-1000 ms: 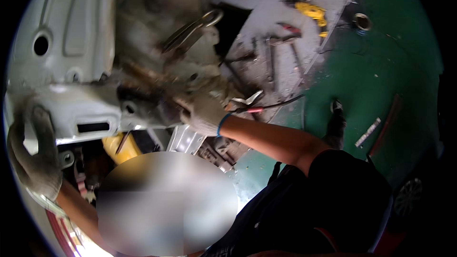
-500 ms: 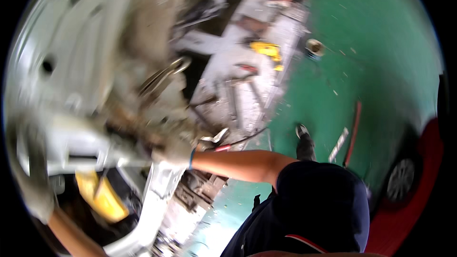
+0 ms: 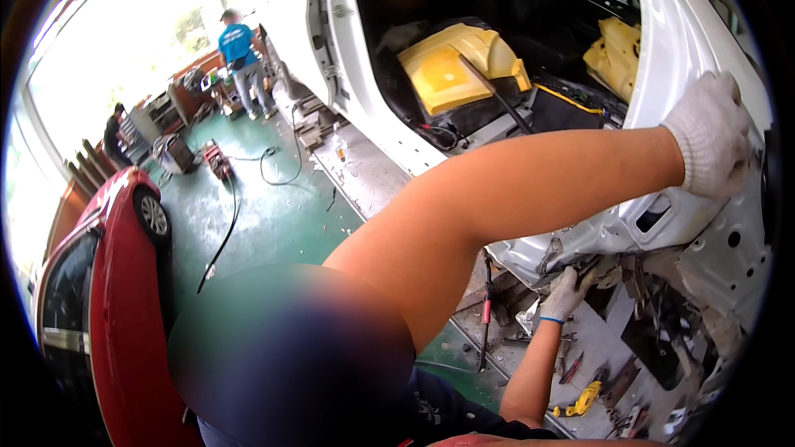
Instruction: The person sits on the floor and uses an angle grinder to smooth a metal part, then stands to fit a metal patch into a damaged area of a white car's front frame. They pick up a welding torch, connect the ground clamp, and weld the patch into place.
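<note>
The view has been swung round: the red car (image 3: 124, 306), earlier shown right of the left hand (image 3: 712, 139) and right hand (image 3: 567, 294), is now seen far to their left, where a blue-shirted person (image 3: 238, 45) (plus a dark-clad person (image 3: 114, 142)) has been revealed.

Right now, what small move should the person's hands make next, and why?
Probably ease the right hand slightly back from the bent metal along the edge of the white car body. The right hand is close up against that metal, which looks uneven, while the left hand lies against the body and could perhaps steady the person.
</note>
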A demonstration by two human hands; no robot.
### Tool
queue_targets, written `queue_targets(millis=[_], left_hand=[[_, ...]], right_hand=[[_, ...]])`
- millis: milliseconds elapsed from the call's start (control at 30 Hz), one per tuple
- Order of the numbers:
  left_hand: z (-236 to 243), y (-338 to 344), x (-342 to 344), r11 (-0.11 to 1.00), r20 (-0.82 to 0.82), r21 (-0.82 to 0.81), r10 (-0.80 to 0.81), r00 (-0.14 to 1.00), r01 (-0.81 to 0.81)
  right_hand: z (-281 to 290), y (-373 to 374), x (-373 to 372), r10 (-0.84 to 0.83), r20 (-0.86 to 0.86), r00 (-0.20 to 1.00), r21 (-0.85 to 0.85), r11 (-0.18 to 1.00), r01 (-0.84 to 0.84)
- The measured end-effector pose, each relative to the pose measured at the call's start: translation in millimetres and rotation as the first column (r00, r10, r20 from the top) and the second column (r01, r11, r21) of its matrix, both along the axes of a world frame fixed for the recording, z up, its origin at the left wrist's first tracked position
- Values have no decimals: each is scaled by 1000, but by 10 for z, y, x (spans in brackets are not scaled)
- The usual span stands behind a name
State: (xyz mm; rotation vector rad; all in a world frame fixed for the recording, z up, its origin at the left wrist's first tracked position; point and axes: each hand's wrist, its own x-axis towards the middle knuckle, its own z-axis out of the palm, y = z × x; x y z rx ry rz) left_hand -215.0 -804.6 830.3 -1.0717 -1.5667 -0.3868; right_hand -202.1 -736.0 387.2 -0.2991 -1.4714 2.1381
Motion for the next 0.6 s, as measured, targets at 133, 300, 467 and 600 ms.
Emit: queue_targets(millis=[133, 300, 467, 600], left_hand=[[-53, 70, -34, 994, -26, 74, -74, 997, 76], [18, 166, -56, 972, -94, 103, -202, 975, 211], [-16, 128, -108, 974, -123, 68, -208, 970, 217], [7, 119, -112, 975, -146, 59, -203, 968, 213]], right_hand=[[440, -164, 158, 99, 20, 995, -215, 972, -92], [364, 161, 128, 135, 54, 989, -280, 953, -115], [890, 310, 381, 127, -117, 985, -137, 980, -143], [737, 495, 481, 300, 2, 954, -14, 954, -300]])
